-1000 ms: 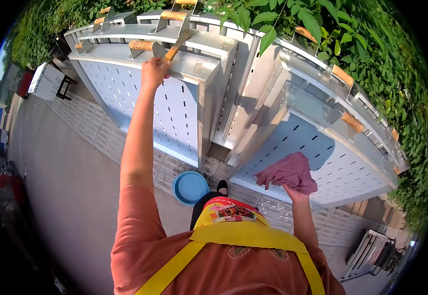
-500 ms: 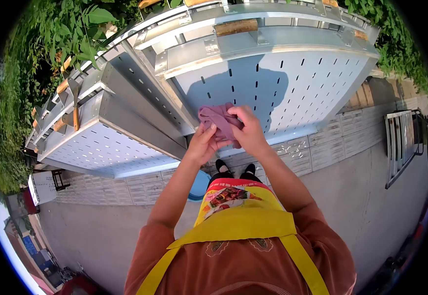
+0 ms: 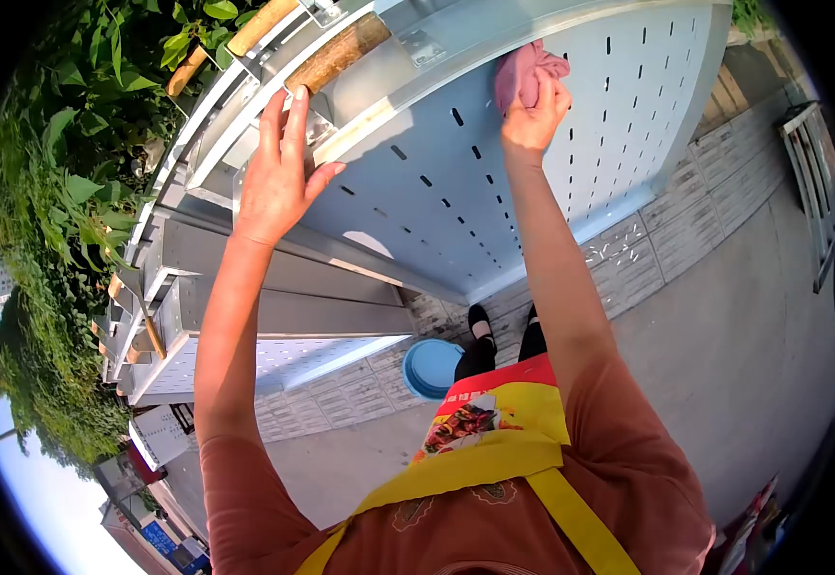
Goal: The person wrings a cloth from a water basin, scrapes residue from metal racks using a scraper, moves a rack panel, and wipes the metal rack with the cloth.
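Note:
A bunched pink cloth (image 3: 525, 73) is gripped in my right hand (image 3: 536, 120), held against the upper part of a pale perforated metal panel (image 3: 609, 125). My left hand (image 3: 278, 182) is raised at the panel's top left corner, fingers stretched out and thumb apart. Its fingertips reach the metal frame just below a wooden handle (image 3: 341, 53); whether they press on it I cannot tell. Rows of dark slots run across the panel, and a shadow covers much of its left side.
Another slotted panel (image 3: 245, 359) leans at the left, with a wooden-handled tool (image 3: 154, 335) at its top. A blue basin (image 3: 432, 369) stands on the paving by my feet. Green foliage (image 3: 72, 172) grows behind the panels. A slatted frame (image 3: 810, 182) stands at the right.
Both hands held the bunched cloth together; now only my right hand has it, up against the panel. My left hand has let go and moved to the upper left corner. The view has turned.

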The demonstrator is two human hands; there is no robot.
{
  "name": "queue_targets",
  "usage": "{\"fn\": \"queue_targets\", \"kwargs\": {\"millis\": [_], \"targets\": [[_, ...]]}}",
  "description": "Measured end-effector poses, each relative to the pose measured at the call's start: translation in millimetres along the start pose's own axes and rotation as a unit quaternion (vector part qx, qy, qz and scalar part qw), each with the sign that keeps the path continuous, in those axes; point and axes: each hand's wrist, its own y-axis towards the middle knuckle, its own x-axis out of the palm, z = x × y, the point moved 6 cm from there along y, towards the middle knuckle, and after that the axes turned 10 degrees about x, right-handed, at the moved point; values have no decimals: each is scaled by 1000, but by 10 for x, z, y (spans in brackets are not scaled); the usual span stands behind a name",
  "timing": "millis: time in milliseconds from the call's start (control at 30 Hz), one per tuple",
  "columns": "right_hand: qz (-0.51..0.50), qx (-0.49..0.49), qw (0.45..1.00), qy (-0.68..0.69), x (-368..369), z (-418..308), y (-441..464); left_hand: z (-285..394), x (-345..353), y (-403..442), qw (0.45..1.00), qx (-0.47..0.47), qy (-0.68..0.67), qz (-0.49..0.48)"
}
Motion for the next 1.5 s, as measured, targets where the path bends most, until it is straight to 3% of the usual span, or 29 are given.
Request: {"fn": "queue_targets", "kwargs": {"millis": [67,100,167,267,333,400,467,567,633,733,767,800,833,933,1033,1100,1167,1200,1233,1300,1333,1400,1500], "targets": [[-113,-115,984,-82,237,-314,-797,-58,206,-19,993,56,80,-71],[-224,-138,961,-87,340,-318,-1243,-73,295,-52,984,79,120,-105],[-320,-139,934,-80,439,-125,-1624,-123,314,-40,989,71,82,-96],[-201,-44,974,-92,233,-16,-859,-132,318,-32,988,86,91,-91],[-43,29,999,6,-11,316,-101,-123,336,-30,987,84,106,-89],[43,61,997,-12,-119,499,200,-121,383,-39,985,101,116,-73],[84,2,994,-71,41,386,15,-159,407,-25,984,101,120,-83],[-86,-142,982,-87,398,188,-1350,-240,484,-17,984,105,115,-81],[-208,-191,954,-101,366,423,-1633,-166,478,8,984,94,129,-83],[-158,-45,977,-137,-49,813,-809,-168,526,8,981,93,144,-96],[-54,-24,986,-158,-228,1007,-415,-170,534,12,979,89,155,-100],[-15,148,986,-75,-375,1292,-30,-172,545,14,980,93,149,-96],[52,220,969,-105,-486,1534,318,-161,563,9,979,91,150,-100],[101,89,990,-51,-338,1177,288,-139,579,47,979,87,161,-95],[-95,-94,988,-75,3,406,-746,-145,580,57,981,57,151,-108],[-197,-195,956,-94,55,669,-1097,-88,510,83,973,19,169,-156],[-136,-107,974,-147,-258,1086,-736,164,400,165,963,-22,187,-194],[-113,10,978,-176,-469,1471,-492,324,297,217,956,11,224,-188],[-14,90,974,-205,-681,1872,-293,426,208,247,965,28,204,-160],[-23,383,894,-232,-948,2777,-88,733,211,625,976,107,156,-109],[2,386,913,-131,-947,2687,-81,886,310,929,972,168,143,-84],[56,363,927,77,-825,2241,40,973,597,1484,972,170,141,-76],[1,-2,999,-36,-527,703,370,1055,1094,2118,971,186,92,-119]]}}
